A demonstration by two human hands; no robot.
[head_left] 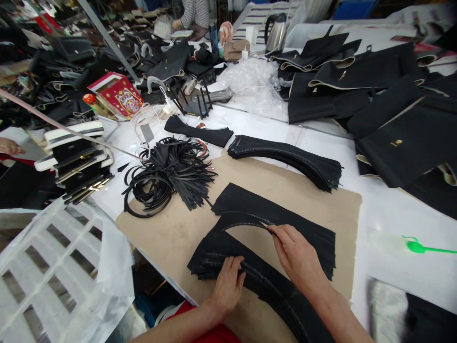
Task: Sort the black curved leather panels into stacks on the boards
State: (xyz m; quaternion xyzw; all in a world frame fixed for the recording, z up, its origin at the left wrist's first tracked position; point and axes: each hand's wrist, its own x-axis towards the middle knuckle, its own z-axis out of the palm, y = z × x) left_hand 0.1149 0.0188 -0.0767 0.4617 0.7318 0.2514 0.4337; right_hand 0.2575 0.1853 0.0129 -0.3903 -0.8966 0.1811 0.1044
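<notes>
My right hand (pixel 294 252) pinching a curved black panel (pixel 233 220), my left hand (pixel 228 281), thumb apart from fingers, on an arched matte stack (pixel 266 278), looped flat straps (pixel 171 174), eleven o'clock from it

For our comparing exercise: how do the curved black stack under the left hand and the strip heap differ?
The curved stack has broad pieces; the strip heap has narrow ones. The stack lies layered; the heap is tangled and looped. The left hand touches the stack, not the heap. Both are black.

Your right hand (pixel 298 252) pinches a curved black piece (pixel 232 220); your left (pixel 230 278) rests on the stack (pixel 210 250). Straps (pixel 185 169) bundled, partly on brown sheet (pixel 160 245).
</notes>
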